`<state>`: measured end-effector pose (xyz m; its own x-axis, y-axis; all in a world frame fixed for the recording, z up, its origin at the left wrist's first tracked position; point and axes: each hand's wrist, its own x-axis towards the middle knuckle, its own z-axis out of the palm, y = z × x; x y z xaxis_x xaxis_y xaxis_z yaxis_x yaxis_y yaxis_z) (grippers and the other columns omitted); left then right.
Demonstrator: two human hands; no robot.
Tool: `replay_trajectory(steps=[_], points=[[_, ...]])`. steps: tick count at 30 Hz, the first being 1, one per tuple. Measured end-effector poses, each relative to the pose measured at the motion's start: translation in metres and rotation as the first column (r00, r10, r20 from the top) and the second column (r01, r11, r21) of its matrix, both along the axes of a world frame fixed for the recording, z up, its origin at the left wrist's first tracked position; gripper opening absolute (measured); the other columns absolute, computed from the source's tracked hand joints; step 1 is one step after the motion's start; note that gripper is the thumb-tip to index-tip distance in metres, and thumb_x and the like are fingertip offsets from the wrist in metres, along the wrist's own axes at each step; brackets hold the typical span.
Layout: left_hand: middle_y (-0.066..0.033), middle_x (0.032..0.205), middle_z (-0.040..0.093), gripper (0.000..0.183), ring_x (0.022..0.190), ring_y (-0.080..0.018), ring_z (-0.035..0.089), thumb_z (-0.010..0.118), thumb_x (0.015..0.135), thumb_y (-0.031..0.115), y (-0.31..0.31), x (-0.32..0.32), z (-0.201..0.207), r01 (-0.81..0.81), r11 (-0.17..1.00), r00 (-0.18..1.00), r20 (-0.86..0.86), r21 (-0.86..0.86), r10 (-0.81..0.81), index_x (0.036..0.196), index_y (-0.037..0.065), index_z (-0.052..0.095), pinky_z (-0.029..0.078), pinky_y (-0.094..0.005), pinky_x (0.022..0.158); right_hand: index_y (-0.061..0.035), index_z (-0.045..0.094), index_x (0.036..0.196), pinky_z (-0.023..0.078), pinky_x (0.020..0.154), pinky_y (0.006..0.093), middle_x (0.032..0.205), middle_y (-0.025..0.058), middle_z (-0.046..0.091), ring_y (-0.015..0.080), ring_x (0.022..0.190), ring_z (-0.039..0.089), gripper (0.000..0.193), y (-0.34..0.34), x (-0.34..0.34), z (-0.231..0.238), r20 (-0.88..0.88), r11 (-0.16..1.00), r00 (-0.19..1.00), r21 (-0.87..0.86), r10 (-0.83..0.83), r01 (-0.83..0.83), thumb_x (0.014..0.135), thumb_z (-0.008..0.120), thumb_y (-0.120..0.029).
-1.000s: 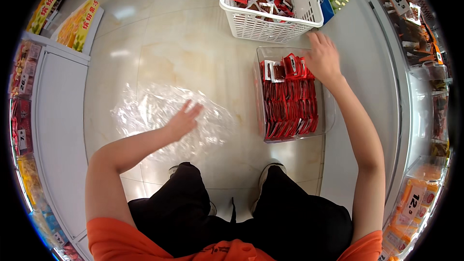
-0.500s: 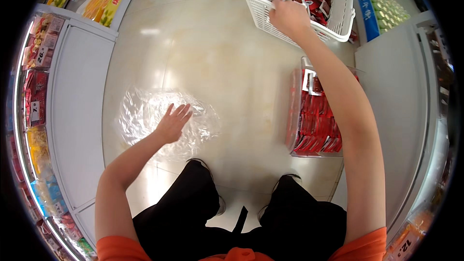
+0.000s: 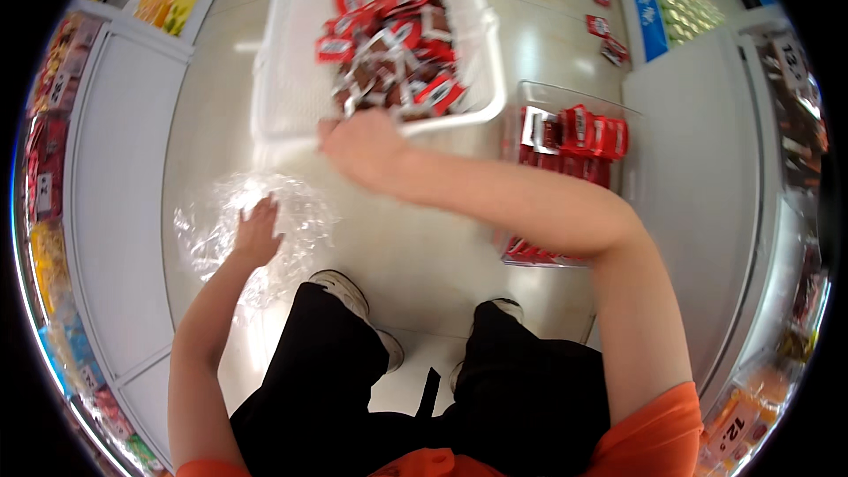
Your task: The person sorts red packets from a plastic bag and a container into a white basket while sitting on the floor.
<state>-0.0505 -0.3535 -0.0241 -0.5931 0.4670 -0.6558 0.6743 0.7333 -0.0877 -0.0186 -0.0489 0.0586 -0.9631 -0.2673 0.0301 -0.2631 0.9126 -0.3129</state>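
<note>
My right hand (image 3: 367, 148) is closed on the near rim of a white plastic basket (image 3: 269, 115), at the top of the view left of centre. Inside the basket lies a loose heap of small red and brown wrapped packets (image 3: 389, 53). My left hand (image 3: 257, 234) rests over a crumpled clear plastic bag (image 3: 305, 221) on the floor, its fingers stretched out. To the right of my feet stands a clear plastic bin (image 3: 565, 93) holding rows of red packets (image 3: 594, 134). My right forearm hides part of that bin.
Several red packets (image 3: 598, 26) lie on the floor beyond the bin. A white cabinet (image 3: 132, 177) with packaged goods borders the left side. Another white cabinet (image 3: 698, 168) stands on the right, beside a display box of green-topped goods (image 3: 676, 4).
The basket has moved left and nearer, pulled by my right hand. That uncovers the loose packets on the floor. My left hand stays over the plastic bag.
</note>
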Motion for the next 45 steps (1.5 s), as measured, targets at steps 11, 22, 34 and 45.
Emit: replay_trajectory(steps=[11, 22, 34, 45], points=[[-0.0154, 0.110, 0.061, 0.033, 0.105, -0.0335, 0.056, 0.048, 0.086, 0.009, 0.017, -0.130, 0.048, -0.005, 0.959, 0.966, -0.247, 0.282, 0.078, 0.117, 0.001, 0.055, 0.049, -0.0426, 0.084, 0.0035, 0.052, 0.093, 0.050, 0.050, 0.0404, 0.068, 0.0130, 0.064, 0.0269, 0.062, 0.066, 0.024, -0.030, 0.097, 0.055, 0.307, 0.964, 0.946, -0.265, 0.109, -0.025, 0.075, 0.060, -0.010], [-0.0068, 0.117, 0.057, 0.039, 0.106, -0.0191, 0.055, 0.051, 0.091, 0.020, 0.169, -0.279, -0.002, -0.749, 0.455, 0.662, 0.509, 0.482, 0.550, 0.127, 0.008, 0.049, 0.048, -0.0333, 0.084, 0.0049, 0.047, 0.109, 0.049, 0.073, 0.0428, 0.093, 0.0209, 0.058, 0.0341, 0.083, 0.062, 0.043, 0.015, 0.101, 0.124, 0.367, 0.824, 0.912, -0.564, 0.183, 0.061, 0.088, 0.060, -0.030], [-0.0117, 0.141, 0.040, 0.048, 0.129, -0.0283, 0.039, 0.056, 0.087, 0.018, 0.267, -0.237, 0.217, -0.630, 0.183, 0.751, 0.533, 0.755, 0.389, 0.133, 0.011, 0.045, 0.027, -0.0397, 0.107, -0.0033, 0.049, 0.121, 0.050, 0.076, 0.0323, 0.115, 0.0129, 0.052, 0.0241, 0.096, 0.056, 0.042, 0.297, 0.042, 0.112, 0.034, 0.353, 0.476, -0.624, -0.879, 0.697, 0.082, 0.065, -0.012], [-0.0196, 0.133, 0.040, 0.053, 0.111, -0.0399, 0.051, 0.043, 0.080, -0.013, 0.284, -0.239, 0.171, 0.009, 0.767, 0.911, -0.322, 0.642, 0.258, 0.126, 0.012, 0.047, 0.045, -0.0427, 0.088, -0.0082, 0.022, 0.144, 0.037, 0.100, 0.0454, 0.138, 0.0282, 0.026, 0.0389, 0.124, 0.037, 0.105, 0.438, 0.008, -0.022, 0.500, -0.014, 0.099, -0.218, -0.861, 0.976, 0.065, 0.072, -0.057]])
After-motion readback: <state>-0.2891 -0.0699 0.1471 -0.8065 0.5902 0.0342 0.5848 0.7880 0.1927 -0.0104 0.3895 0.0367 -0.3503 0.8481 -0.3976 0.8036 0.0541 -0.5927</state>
